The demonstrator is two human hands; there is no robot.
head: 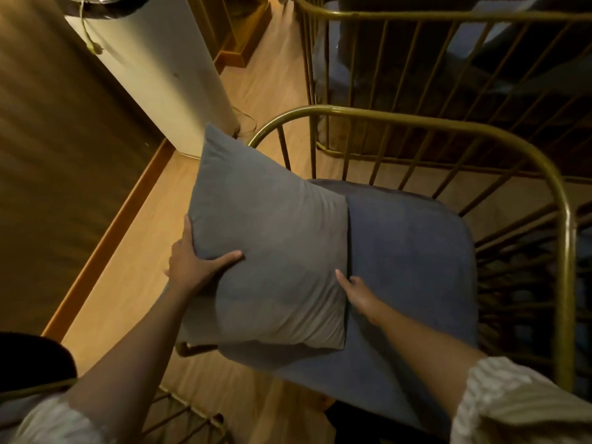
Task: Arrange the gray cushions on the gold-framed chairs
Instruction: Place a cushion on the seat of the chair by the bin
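We see a wood-plank floor [134,283] w/ a gold-framed chair [480,136], round metal tube & thin spokes, padded blue-gray seat pad [416,257]. Soft square gray cushion [272,245] sits tilted over the seat's left edge. Left hand [195,267] grip is clamped on its left edge; right hand [358,293] is at its right edge, fingers loose, grip not closed.

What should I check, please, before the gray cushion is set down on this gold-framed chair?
1. Left hand grips the gray cushion at its left edge: ok.
2. Right hand secure on the cushion's right edge: cannot tell, fingers partly hidden.
3. Blue seat pad lies flat on the gold-framed chair: ok.
4. Seat free of other items: ok.
5. Cushion centred over seat: not ok, it overhangs the left side.
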